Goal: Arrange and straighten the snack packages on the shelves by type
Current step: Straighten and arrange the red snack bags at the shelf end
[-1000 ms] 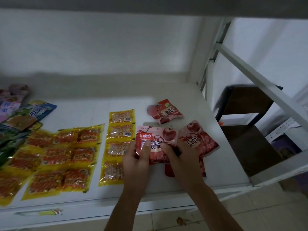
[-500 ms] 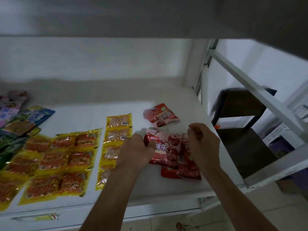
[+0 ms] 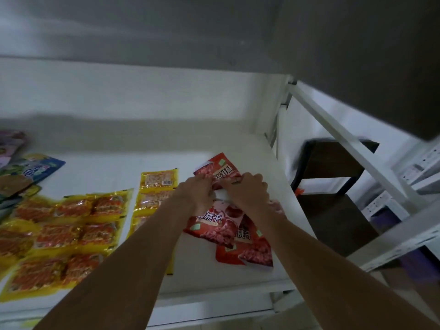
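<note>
While both hands, left hand and right hand, pinch the far red packet, grouping reds proceeds; next, likely draw it toward the red pile beneath the wrists.

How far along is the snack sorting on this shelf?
Mostly done: the orange-filled yellow packs lie in rows, the pale yellow packs in a column. In hand: both hands, left hand and right hand, grip the far red pack. Left: squaring the overlapping red packs.
</note>
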Demonstrator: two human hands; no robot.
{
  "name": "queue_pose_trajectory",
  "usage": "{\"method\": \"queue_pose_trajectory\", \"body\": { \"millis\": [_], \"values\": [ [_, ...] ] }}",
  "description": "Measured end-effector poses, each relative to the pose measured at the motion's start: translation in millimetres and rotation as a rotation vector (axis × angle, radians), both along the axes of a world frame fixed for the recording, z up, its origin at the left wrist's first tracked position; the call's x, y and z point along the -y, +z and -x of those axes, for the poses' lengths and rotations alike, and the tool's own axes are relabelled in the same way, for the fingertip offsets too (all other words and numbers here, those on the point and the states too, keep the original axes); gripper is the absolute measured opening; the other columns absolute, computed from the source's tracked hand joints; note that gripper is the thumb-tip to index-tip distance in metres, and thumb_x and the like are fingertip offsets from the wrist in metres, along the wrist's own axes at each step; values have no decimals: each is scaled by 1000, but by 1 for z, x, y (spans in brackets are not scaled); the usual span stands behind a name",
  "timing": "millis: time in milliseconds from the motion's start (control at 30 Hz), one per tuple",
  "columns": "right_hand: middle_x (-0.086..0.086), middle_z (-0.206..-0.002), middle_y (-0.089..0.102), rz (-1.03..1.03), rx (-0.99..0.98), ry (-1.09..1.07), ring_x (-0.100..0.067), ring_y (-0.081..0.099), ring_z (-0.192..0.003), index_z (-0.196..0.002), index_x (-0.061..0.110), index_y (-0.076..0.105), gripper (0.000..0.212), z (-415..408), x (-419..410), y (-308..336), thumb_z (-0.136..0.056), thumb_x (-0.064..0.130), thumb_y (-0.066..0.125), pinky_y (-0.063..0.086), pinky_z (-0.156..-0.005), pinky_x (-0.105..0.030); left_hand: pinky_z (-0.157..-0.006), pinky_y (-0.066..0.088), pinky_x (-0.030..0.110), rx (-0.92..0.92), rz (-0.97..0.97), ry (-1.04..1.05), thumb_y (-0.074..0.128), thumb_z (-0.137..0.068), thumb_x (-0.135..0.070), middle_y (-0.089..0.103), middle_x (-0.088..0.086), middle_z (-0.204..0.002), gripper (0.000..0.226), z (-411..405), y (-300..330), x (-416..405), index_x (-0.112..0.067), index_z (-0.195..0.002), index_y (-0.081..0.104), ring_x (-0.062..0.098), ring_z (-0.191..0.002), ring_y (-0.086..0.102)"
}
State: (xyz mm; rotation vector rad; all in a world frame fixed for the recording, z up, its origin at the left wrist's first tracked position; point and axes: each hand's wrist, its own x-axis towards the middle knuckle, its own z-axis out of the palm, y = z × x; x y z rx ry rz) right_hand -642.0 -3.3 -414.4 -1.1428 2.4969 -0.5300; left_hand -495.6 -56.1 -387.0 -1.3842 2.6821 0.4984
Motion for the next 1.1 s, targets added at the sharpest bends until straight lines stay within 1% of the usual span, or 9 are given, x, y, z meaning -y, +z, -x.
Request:
{"method": "queue_pose_trajectory", "body": {
  "millis": [200,300,400,533,667,767,867,1033,1100],
  "values": [
    [-13,-139,46,-57,-106,96,-37,44,-130,-138,20,54,64,4,1,0,-98,69,45,36,-109,-51,-115,33,46,59,194,-93,47,-101,-25,58,6,-141,38,-13,-3,-13,-22,-137,61,30,-132,50],
    [-12,-142,44,-110,-144,114,-37,42,-133,-140,19,53,70,3,1,2,-96,73,48,34,-110,-51,-106,41,44,-138,109,-51,46,-100,-20,71,5,-118,30,-13,2,-15,-23,-117,71,31,-115,62],
    [-6,-147,44,-91,-158,200,-35,41,-135,-143,24,51,58,0,3,0,-96,59,59,32,-111,-51,-100,49,44,-355,164,75,52,-95,-14,72,6,-120,33,-18,5,-3,-21,-121,72,31,-115,64],
    [1,-156,44,28,-75,333,-32,37,-141,-153,33,43,56,-1,2,-2,-99,35,61,26,-114,-49,-107,48,49,-313,75,215,60,-100,-27,58,15,-140,47,-22,0,18,-12,-145,54,37,-130,54],
    [5,-159,46,117,-45,360,-27,36,-145,-158,31,40,59,-4,-1,-9,-103,32,61,24,-117,-46,-93,55,41,-272,-48,262,73,-94,-24,66,12,-117,29,-18,-8,22,-6,-117,68,31,-112,63],
    [-3,-153,49,123,-133,327,-29,43,-140,-156,23,41,64,-1,0,-11,-100,45,63,30,-114,-44,-71,52,24,-423,-152,399,79,-89,-10,69,3,-95,11,-17,-13,23,-11,-97,72,17,-89,65],
    [-5,-140,59,120,-102,233,-30,52,-131,-149,18,48,72,2,3,-10,-95,62,61,36,-111,-45,-55,43,15,-682,-218,557,78,-89,-7,67,-1,-87,18,-26,-12,24,-18,-98,67,13,-75,61],
    [5,-100,73,331,189,164,-18,69,-101,-110,17,71,38,-5,12,-1,-95,51,69,52,-83,-28,-69,62,28,-1067,-508,601,79,-90,-5,79,9,-99,17,-35,-3,13,-8,-106,72,23,-83,77],
    [3,-95,77,474,435,87,-17,74,-93,-104,15,77,22,-12,14,5,-94,35,76,60,-83,-34,-74,65,30,-1091,-627,546,76,-90,0,80,10,-100,21,-35,3,4,-6,-110,74,26,-87,79]
  ]
}}
